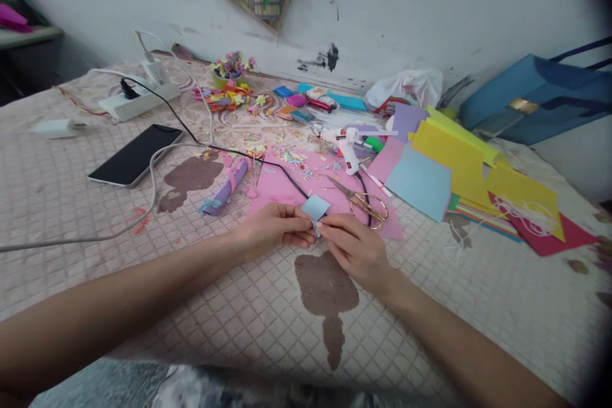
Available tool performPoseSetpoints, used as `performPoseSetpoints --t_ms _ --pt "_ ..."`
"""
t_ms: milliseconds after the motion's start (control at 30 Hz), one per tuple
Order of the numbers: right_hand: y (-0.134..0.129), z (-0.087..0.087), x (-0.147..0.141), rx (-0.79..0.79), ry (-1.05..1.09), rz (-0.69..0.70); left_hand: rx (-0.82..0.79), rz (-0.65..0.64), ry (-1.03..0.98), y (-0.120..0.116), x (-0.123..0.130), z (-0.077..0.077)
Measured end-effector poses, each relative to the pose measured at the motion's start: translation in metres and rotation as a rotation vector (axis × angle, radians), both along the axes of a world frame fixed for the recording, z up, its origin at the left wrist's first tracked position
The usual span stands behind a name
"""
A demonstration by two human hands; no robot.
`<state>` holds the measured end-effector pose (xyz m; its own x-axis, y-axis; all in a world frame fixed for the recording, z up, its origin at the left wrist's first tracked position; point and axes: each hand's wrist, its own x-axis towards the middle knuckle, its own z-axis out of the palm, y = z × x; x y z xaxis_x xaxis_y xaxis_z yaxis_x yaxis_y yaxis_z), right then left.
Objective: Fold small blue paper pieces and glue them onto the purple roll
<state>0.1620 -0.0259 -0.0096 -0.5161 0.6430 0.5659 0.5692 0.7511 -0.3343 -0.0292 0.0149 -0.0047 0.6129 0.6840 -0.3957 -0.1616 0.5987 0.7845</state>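
The left hand [287,224] is nearly closed, thumb and fingertips pinched on the lower end of a small light-blue paper piece [315,205]. The right hand [356,248], just beside it, pinches that same end from the other side; from my remote view I can't tell how the paper is folded there. If the two pinches pull unevenly, I judge the paper could crease or tear.

Just beyond the fingertips, a black cable [285,172] runs up to the paper; a knuckle catching it could drag it across the pink sheet [282,186]. Just ahead of the right hand lie gold-handled scissors [363,203], blades partly apart, so a careless forward reach risks a nick. Farther ahead of that hand stands a white hot-glue gun [349,148]; if it is hot, which I can't tell, brushing its nozzle could burn. Left of the left hand, a purple paper roll [227,190] could be crushed by a sideways sweep.
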Motion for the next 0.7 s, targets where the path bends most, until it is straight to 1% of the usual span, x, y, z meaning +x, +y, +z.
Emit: performPoseSetpoints --t_ms 433,700 --pt "0.0011 -0.0002 0.0021 0.038 -0.051 -0.004 -0.033 0.014 -0.032 0.0014 -0.0001 0.0035" --pt "0.0037 0.0001 0.0004 0.028 -0.012 0.039 -0.081 0.041 -0.041 0.0022 -0.0012 0.0045"
